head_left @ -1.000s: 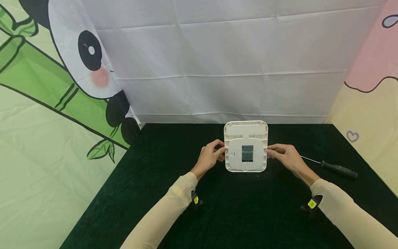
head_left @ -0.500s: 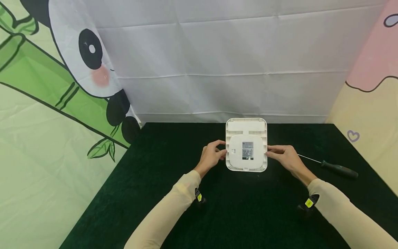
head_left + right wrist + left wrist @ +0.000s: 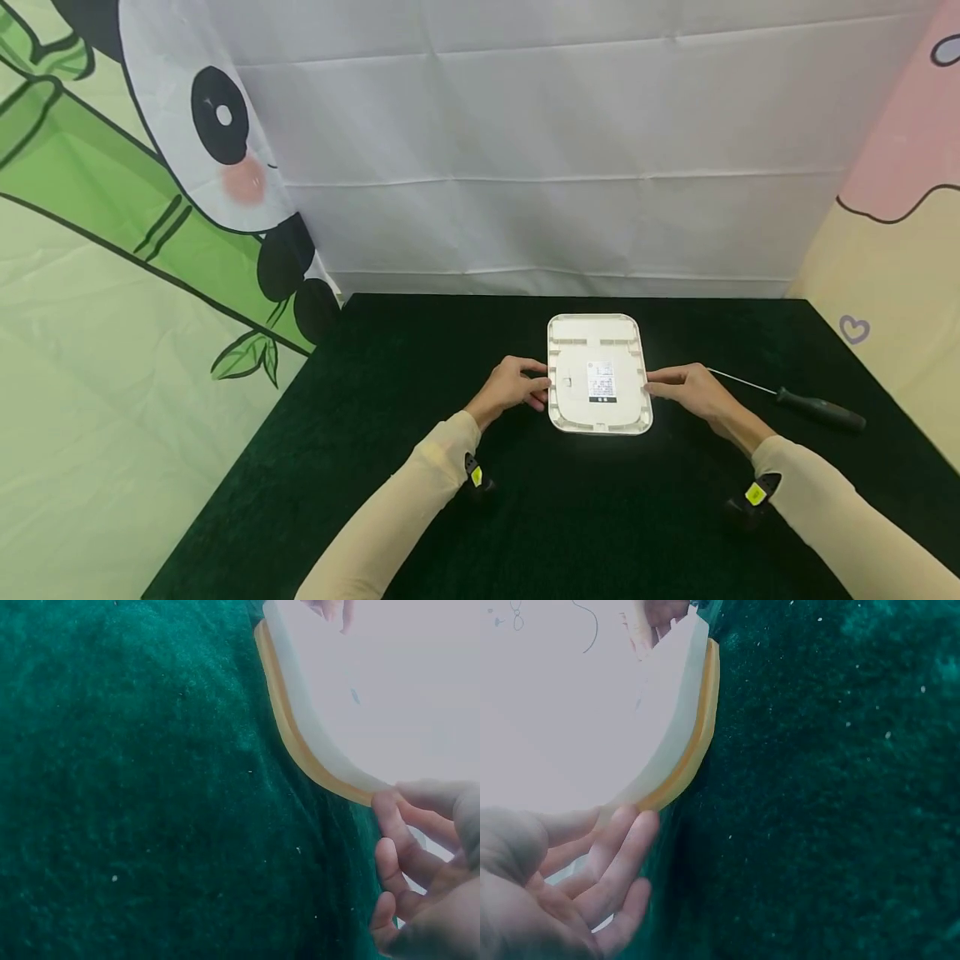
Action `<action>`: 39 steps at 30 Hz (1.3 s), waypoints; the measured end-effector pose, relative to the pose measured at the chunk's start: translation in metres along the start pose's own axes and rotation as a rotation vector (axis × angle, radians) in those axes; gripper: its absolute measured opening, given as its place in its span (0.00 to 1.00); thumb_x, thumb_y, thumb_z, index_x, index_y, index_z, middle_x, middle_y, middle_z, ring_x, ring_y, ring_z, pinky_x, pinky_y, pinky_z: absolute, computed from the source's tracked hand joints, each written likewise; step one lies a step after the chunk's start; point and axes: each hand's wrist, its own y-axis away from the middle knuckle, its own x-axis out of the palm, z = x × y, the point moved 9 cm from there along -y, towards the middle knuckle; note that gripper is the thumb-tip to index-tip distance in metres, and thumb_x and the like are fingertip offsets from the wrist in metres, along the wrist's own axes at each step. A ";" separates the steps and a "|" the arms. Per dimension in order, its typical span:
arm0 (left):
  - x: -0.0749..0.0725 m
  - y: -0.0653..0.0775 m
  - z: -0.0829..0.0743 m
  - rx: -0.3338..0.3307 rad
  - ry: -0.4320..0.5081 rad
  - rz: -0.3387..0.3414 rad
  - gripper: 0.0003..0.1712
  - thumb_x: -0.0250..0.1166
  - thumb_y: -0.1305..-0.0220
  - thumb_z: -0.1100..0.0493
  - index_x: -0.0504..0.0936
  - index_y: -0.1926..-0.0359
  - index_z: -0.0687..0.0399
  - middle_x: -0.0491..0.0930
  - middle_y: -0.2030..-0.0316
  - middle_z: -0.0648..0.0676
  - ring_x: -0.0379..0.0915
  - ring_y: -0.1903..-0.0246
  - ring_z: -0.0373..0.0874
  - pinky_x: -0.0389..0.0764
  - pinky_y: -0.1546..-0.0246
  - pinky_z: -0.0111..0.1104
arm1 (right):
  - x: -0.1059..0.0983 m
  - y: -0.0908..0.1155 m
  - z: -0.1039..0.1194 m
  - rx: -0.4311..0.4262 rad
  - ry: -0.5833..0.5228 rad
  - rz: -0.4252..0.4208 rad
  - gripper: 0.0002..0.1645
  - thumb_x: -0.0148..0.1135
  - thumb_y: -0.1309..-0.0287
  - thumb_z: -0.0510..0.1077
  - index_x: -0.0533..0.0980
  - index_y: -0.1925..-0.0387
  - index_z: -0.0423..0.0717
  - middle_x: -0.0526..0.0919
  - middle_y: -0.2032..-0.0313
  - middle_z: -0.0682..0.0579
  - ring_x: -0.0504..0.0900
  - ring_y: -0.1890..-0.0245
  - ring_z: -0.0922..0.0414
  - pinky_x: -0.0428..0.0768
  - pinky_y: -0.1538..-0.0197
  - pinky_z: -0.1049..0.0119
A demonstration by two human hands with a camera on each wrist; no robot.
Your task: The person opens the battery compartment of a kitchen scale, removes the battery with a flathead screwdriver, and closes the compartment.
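Note:
A white rounded-square plastic device [image 3: 573, 404] is held between both hands over the dark green cloth, its ribbed underside with a printed label [image 3: 602, 382] in sight. My left hand [image 3: 508, 387] pinches its left edge, and my right hand [image 3: 693, 396] pinches the right edge. The left wrist view shows the white device [image 3: 562, 712] overexposed, with a yellowish band [image 3: 694, 754] along its rim. There the left thumb and fingers [image 3: 619, 859] meet at the edge. In the right wrist view, fingers [image 3: 397, 832] of the right hand grip the opposite rim. The face turned away is hidden.
A screwdriver [image 3: 817, 408] with a dark handle lies on the dark green cloth [image 3: 585, 517] to the right, its tip end behind the right hand. A white curtain [image 3: 525, 167] hangs behind the table, between printed panels.
The device has tilted back and shifted slightly down in the head view, both hands going with it. Its label has turned from dark to bright. The screwdriver has stayed put.

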 end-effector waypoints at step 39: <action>-0.023 -0.063 -0.009 0.016 -0.271 -0.075 0.23 0.46 0.22 0.51 0.70 0.33 0.52 0.68 0.32 0.56 0.65 0.34 0.52 0.67 0.35 0.48 | 0.037 0.047 0.017 0.053 0.332 -0.143 0.60 0.62 0.45 0.71 0.60 0.33 0.26 0.66 0.42 0.29 0.71 0.53 0.43 0.73 0.57 0.55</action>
